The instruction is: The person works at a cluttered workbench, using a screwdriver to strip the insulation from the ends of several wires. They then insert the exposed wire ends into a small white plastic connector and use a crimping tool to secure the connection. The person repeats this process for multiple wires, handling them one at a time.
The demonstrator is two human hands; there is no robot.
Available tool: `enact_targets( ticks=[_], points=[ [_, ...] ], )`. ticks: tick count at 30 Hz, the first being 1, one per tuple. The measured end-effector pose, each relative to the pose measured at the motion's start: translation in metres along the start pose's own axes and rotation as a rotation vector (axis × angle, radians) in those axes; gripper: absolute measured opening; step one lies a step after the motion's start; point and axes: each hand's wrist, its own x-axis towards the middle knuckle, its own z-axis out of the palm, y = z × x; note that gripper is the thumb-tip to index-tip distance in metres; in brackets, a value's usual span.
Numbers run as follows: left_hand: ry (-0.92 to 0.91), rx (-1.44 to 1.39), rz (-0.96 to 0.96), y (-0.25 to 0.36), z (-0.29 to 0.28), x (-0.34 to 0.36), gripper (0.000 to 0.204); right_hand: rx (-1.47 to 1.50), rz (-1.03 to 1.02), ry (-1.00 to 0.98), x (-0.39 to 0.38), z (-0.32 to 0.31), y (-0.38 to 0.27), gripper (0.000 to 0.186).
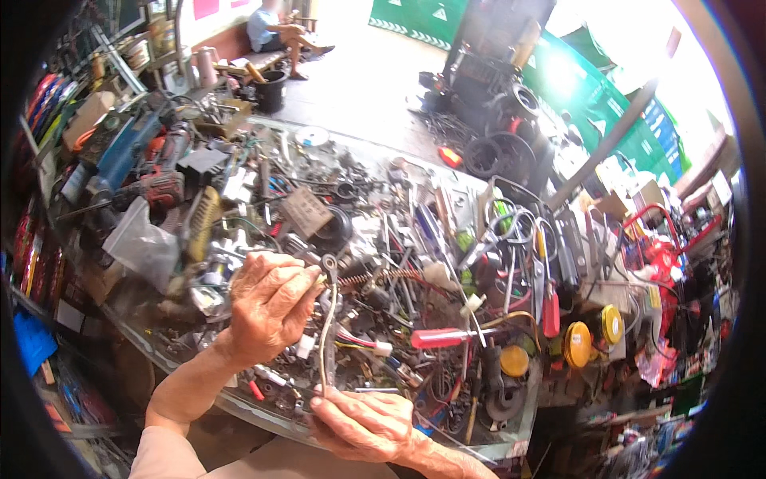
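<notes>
Over the cluttered bench, a slim metal wrench (331, 319) with a round ring head stretches between my two hands. My right hand (363, 423) is closed around its lower end, near the bench's front edge. My left hand (275, 305) is closed in a pinch beside the ring head; whatever small piece sits between its fingertips is hidden. A coiled spring or threaded rod (375, 276) lies just right of the head. Below the left hand are wires with a white connector (383, 349) and loose small metal parts.
Red-handled screwdriver (439, 338), scissors (519, 227) and yellow round containers (578, 345) stand or lie at the right. A cordless drill (152, 188), clear plastic bag (144, 243) and cardboard box (305, 211) are left and beyond. A person (275, 32) sits on a far bench.
</notes>
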Motion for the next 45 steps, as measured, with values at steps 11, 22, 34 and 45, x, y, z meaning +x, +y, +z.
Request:
enact_targets(
  ticks=[11, 22, 34, 45],
  points=[
    [0.098, 0.019, -0.111, -0.001, -0.003, -0.003, 0.036, -0.112, 0.205, 0.194, 0.0, -0.014, 0.011, 0.03],
    [0.168, 0.009, -0.146, -0.008, -0.007, 0.0, 0.037, -0.176, 0.49, 0.27, 0.009, -0.017, 0.011, 0.028],
    [0.463, -0.1, -0.383, -0.047, -0.064, 0.032, 0.018, -0.374, 0.446, 0.001, 0.005, -0.008, 0.021, 0.012],
    [0.945, -0.776, -0.812, -0.108, -0.096, 0.017, 0.022, -0.544, 0.556, -0.097, 0.034, -0.002, 0.006, 0.009]
  ],
)
